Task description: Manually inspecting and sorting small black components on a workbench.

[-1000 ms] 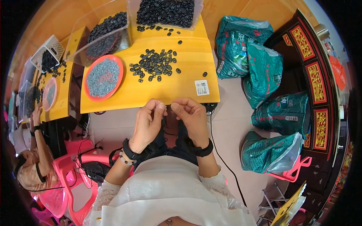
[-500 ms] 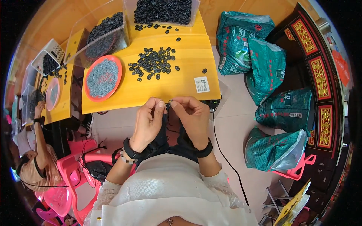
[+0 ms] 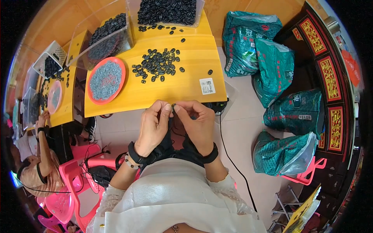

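Just off the front edge of the yellow table (image 3: 155, 95), my left hand (image 3: 152, 126) and my right hand (image 3: 199, 126) meet fingertip to fingertip. Pinched between their thumbs and forefingers is a small black plastic piece (image 3: 173, 106), mostly hidden by the fingers. Beyond them on the tabletop lies a loose heap of black oval plastic pieces (image 3: 157, 64) with holes. To the left of this heap, a red-rimmed round tray (image 3: 124, 77) holds many small grey metal screws or pins (image 3: 105, 82), too fine to tell which.
Clear bins of black pieces (image 3: 167, 11) (image 3: 108, 35) stand at the back. Green sacks (image 3: 274, 70) line the floor at right, beside a black cable (image 3: 233, 163). A person (image 3: 44, 163) works at another yellow table, left, near pink chairs (image 3: 83, 186).
My right fingers have shifted slightly left, closer to my left fingertips around the black piece. The other person's hand has moved a little nearer, off the pink tray.
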Tool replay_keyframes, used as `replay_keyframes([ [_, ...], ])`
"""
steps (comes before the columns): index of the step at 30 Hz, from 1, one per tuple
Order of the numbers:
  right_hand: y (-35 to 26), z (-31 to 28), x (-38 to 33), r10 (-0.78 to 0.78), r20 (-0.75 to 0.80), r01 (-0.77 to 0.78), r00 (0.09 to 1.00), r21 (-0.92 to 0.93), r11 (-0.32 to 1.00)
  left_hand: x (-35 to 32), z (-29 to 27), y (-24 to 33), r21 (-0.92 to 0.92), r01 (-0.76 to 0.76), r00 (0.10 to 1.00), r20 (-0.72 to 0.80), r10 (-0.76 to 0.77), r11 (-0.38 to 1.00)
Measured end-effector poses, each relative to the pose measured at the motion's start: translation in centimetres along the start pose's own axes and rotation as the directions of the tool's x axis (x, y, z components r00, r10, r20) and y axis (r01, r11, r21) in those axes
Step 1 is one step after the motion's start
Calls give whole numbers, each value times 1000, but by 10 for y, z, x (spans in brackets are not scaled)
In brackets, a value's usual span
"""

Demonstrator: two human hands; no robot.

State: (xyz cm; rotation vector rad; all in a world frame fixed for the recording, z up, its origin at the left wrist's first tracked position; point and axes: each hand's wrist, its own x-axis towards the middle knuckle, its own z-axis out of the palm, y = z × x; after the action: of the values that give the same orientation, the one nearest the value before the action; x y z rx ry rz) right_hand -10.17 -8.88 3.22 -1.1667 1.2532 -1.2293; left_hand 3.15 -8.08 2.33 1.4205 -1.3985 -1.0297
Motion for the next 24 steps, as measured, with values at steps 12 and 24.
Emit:
replay_keyframes([
  [12, 5, -1, 0, 16, -33, -18, 999, -79, 997, 3, 13, -11, 50, -40, 998, -52, 42, 998],
  [24, 32, -6, 30, 153, -38, -147, 987, 123, 981, 33, 10, -24, -16, 57, 996, -69, -58, 998],
])
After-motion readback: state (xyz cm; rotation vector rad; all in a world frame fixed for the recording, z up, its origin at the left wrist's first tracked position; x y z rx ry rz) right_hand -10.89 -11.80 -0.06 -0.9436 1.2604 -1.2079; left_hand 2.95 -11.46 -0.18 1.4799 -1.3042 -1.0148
